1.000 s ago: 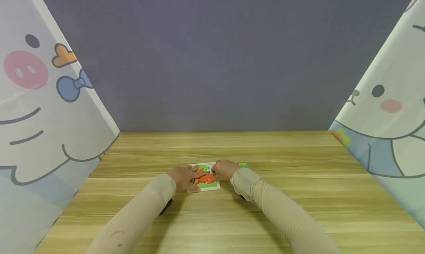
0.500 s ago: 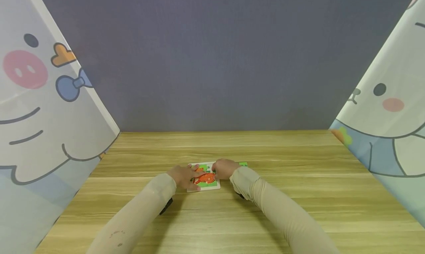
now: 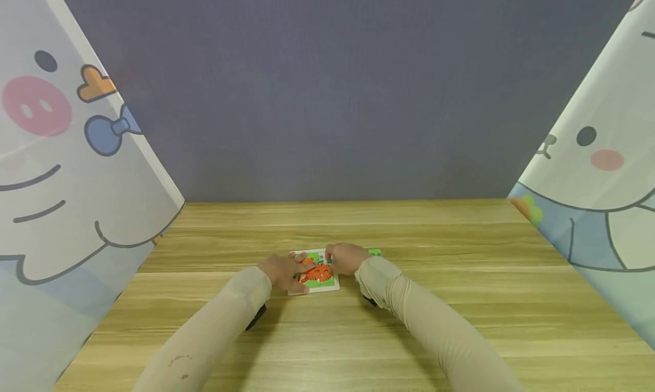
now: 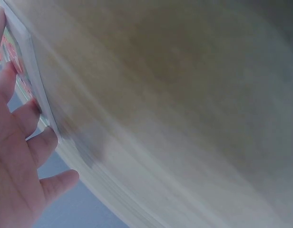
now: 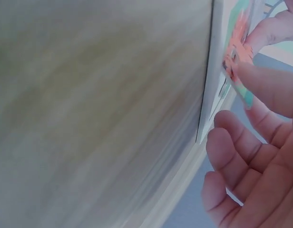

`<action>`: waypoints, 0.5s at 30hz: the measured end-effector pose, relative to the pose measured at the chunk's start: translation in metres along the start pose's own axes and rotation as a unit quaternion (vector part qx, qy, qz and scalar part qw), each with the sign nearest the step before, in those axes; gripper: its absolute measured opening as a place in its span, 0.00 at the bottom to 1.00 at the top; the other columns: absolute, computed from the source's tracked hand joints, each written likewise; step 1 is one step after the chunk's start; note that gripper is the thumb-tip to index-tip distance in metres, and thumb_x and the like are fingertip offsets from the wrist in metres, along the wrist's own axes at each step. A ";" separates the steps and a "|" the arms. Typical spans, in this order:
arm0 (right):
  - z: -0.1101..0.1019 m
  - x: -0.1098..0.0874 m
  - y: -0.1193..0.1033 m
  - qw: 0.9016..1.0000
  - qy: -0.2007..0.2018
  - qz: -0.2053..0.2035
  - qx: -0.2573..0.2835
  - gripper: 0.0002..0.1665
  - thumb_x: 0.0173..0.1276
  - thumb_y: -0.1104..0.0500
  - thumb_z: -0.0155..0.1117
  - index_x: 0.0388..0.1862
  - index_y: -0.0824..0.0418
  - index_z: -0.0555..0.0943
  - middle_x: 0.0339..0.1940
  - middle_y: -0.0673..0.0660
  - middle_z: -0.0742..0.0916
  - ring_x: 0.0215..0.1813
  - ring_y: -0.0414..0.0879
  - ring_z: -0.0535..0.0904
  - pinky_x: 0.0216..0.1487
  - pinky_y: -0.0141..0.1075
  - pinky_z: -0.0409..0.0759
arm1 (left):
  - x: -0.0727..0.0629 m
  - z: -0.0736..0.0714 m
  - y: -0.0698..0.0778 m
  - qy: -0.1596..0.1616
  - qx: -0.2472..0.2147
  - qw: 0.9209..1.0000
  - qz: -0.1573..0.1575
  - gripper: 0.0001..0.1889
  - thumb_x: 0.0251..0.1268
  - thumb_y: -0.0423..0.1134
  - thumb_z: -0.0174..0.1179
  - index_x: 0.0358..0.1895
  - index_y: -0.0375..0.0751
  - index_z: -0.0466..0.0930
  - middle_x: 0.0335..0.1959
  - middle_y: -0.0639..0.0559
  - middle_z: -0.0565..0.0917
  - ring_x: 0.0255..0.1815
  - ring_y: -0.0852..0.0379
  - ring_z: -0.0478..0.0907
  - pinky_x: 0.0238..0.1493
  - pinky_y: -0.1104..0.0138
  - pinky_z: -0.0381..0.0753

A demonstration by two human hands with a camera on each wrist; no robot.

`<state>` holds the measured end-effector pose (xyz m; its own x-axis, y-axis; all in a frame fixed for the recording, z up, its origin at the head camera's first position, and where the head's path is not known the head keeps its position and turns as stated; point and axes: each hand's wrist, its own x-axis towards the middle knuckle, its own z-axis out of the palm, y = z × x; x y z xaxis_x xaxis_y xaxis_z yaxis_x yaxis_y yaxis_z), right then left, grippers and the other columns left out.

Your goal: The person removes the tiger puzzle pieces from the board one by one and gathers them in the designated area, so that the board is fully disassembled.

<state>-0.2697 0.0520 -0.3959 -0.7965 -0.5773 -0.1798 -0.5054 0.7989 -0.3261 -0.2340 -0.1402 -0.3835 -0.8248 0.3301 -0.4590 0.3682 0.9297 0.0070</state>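
Observation:
A white-rimmed jigsaw puzzle board point(image 3: 327, 288) with an orange striped animal on green lies on the table. My left hand point(image 3: 281, 271) rests on its left side, fingers spread and fairly straight; in the left wrist view the fingertips point(image 4: 33, 105) lie along the board's edge. Over the board's right side, my right hand point(image 3: 348, 259) pinches an orange and green puzzle piece point(image 5: 239, 85) between thumb and index finger. In the right wrist view that piece is tilted against the board, its other fingers curled beside the rim. Part of the picture is hidden under both hands.
A green piece point(image 3: 375, 252) lies on the wooden table point(image 3: 435, 232) just beyond my right wrist. A dark grey panel point(image 3: 327, 96) rises behind the table. Printed cartoon panels stand at the left point(image 3: 46, 153) and right point(image 3: 604, 170).
My right hand has shifted very slightly left over the board, still pinching the puzzle piece. My left hand stays in place on the board.

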 end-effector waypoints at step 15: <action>-0.002 -0.008 0.001 0.995 0.029 -0.022 0.095 0.04 0.73 0.64 0.62 0.38 0.57 0.83 0.33 0.51 0.85 0.31 0.41 0.76 0.36 0.37 0.77 | 0.002 0.002 -0.001 -0.002 -0.001 1.000 0.004 0.37 0.67 0.65 0.57 0.78 0.66 0.58 0.80 0.56 0.55 0.79 0.49 0.55 0.45 0.59 0.80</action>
<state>-0.2648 0.0580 -0.3932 -0.7957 -0.5958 -0.1092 -0.4729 0.7237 -0.5026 -0.2355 -0.1404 -0.3862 -0.8201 0.3363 -0.4629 0.3733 0.9276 0.0127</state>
